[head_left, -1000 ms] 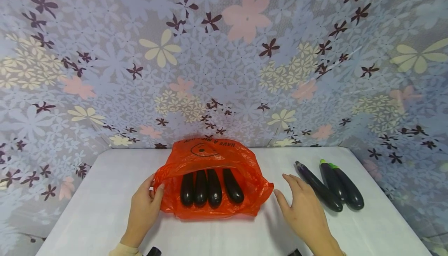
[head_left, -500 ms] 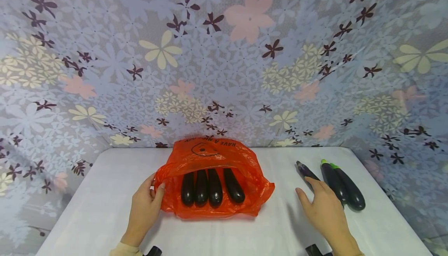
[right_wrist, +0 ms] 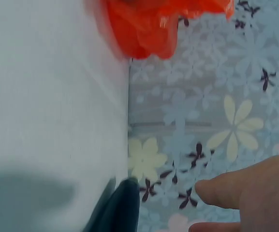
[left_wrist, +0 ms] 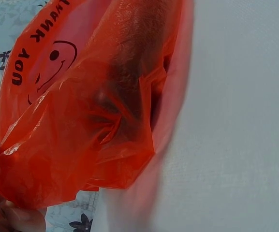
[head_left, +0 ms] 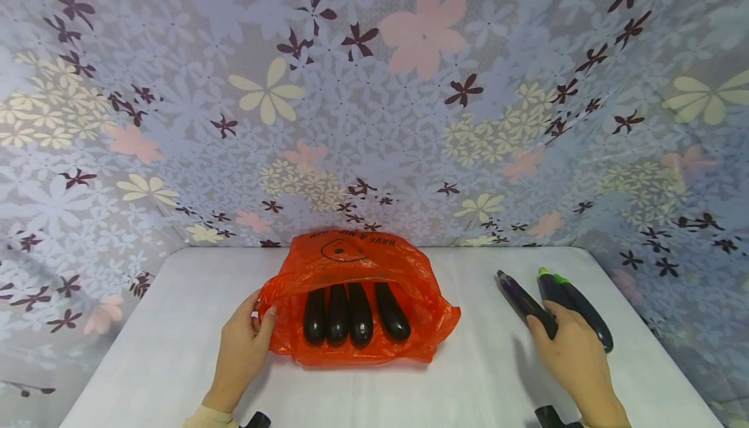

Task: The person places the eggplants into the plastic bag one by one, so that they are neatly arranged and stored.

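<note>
A red plastic bag (head_left: 357, 262) lies with its mouth facing me, and several dark eggplants (head_left: 361, 324) are lined up inside. My left hand (head_left: 242, 350) pinches the bag's left edge between thumb and fingers; the left wrist view shows the crinkled film (left_wrist: 57, 159) at the fingertips. On the right, my right hand (head_left: 576, 350) hovers over the lower end of the nearest loose eggplant (head_left: 521, 298), thumb and forefinger spread to either side of it. The right wrist view has a gap between the fingers (right_wrist: 231, 188) and that eggplant (right_wrist: 122, 208).
Two more eggplants with green stem ends, one showing at its lower right (head_left: 593, 321), lie beyond the right hand and are partly covered by it. Everything rests on a white tabletop (head_left: 409, 395). A flower-patterned cloth (head_left: 374, 122) rises behind and beside the table.
My right hand has moved rightward from beside the bag to over the nearest loose eggplant. The left hand and the bag have stayed in place.
</note>
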`<state>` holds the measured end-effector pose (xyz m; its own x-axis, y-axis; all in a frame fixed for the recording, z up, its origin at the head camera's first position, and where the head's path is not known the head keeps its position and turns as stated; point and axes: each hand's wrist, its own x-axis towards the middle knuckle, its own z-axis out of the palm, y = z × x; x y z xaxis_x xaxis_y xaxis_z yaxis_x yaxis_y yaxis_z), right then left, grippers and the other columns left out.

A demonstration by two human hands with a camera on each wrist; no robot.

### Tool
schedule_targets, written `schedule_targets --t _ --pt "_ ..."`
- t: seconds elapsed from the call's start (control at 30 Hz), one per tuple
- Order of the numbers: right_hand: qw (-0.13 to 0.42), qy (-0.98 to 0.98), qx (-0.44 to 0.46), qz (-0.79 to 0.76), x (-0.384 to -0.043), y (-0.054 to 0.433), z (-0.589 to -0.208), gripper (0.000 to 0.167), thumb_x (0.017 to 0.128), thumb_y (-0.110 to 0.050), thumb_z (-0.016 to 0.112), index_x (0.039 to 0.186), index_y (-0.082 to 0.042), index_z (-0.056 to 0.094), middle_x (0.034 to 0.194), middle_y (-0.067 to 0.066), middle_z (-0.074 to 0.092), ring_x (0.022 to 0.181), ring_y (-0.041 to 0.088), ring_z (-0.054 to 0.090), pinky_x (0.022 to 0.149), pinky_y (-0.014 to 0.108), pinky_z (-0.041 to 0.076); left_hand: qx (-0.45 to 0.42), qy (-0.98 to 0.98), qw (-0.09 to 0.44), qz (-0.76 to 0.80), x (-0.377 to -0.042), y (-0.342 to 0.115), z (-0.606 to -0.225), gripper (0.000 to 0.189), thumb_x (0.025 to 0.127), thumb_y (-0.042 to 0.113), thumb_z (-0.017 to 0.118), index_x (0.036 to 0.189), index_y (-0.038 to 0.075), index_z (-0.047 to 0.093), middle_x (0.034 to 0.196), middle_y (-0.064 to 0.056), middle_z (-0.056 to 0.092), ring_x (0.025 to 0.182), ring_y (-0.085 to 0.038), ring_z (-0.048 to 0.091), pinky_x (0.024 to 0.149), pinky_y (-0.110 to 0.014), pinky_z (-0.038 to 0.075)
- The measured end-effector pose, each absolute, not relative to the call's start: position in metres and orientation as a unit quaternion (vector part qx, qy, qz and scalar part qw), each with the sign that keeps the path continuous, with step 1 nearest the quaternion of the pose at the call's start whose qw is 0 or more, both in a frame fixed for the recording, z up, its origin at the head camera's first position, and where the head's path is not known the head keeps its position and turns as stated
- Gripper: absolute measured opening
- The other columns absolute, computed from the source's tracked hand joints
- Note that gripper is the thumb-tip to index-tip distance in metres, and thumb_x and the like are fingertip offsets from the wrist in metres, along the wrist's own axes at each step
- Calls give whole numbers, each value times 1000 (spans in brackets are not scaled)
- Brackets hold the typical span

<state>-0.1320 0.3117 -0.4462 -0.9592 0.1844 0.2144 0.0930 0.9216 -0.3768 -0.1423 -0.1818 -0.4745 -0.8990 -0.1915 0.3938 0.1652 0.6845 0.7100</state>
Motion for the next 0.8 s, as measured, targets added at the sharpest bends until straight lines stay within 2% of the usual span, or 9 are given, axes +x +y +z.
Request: schedule_targets --t 0.17,0.4,0.57,0.8 --pt "118 -972 -88 182 -134 328 -448 54 98 -28 63 129 15 54 117 41 57 107 58 53 84 68 43 11 -891 221 -396 -142 -182 -474 39 95 10 65 131 -4 59 75 -2 50 55 -8 42 48 -24 39" --pt "70 -974 -108 186 -137 344 -450 57 99 -32 59 130 15 52 117 38 58 105 55 55 82 65 44 11 -892 214 -397 -140 -181 -473 40 97 12 64 132 -5 58 77 -3 51 57 -7 43 49 -23 39" --pt "69 -975 -98 186 -137 355 -454 57 100 -31 58 128 18 52 110 36 62 95 52 60 74 60 48 12 -893 220 -393 -139 -180 -475 39 96 11 65 132 -4 58 80 -4 53 57 -7 43 49 -23 40" --pt "33 -973 -113 201 -141 361 -454 60 100 -32 58 129 20 49 101 30 68 81 43 66 66 53 52 13 -893 217 -393 -137 -179 -476 40 97 12 64 133 -4 57 77 -3 50 57 -9 43 49 -24 40"
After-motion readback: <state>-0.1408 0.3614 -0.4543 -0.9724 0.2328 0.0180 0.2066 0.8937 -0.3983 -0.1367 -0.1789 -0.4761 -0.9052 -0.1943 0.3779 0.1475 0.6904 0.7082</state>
